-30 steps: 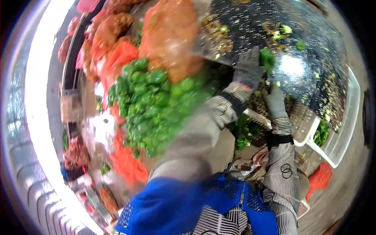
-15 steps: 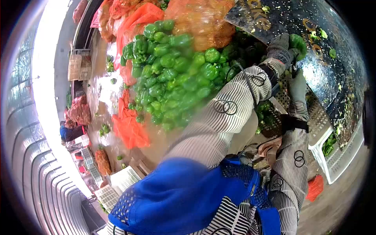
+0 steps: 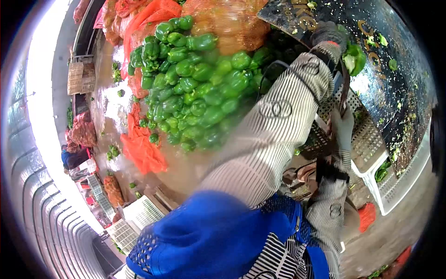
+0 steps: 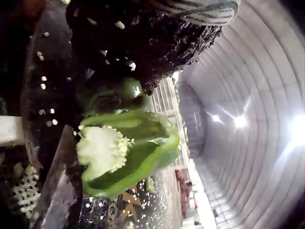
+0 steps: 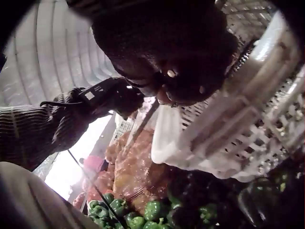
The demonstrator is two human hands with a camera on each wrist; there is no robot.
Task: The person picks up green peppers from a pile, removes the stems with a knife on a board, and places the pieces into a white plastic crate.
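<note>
My left hand [image 3: 328, 36], in a dark knitted glove, grips a green pepper [image 3: 354, 59] over the dark sheet. Close up in the left wrist view, the pepper [image 4: 143, 155] is cut open, showing its pale core and seeds, beneath the seed-flecked glove [image 4: 143, 40]. A stained knife blade [image 4: 62, 198] lies beside it. My right hand [image 3: 343, 125], in a lighter-looking glove, is nearer my body with its fingers round the knife [image 3: 345, 86]; the handle is hidden. The right wrist view has this glove [image 5: 162, 47] in shadow, with the blade [image 5: 143, 121] beyond.
Green peppers [image 3: 195, 88] lie heaped on the left, before an orange mesh sack [image 3: 227, 23]. A perforated crate [image 3: 367, 135] sits below the hands, with a white crate [image 3: 395, 195] at right. Scraps and seeds dot the dark sheet [image 3: 404, 83].
My right hand has drawn back toward my body with the knife, and more of the blade shows. The pepper's pale inside has turned into sight. My left hand has shifted slightly up and left.
</note>
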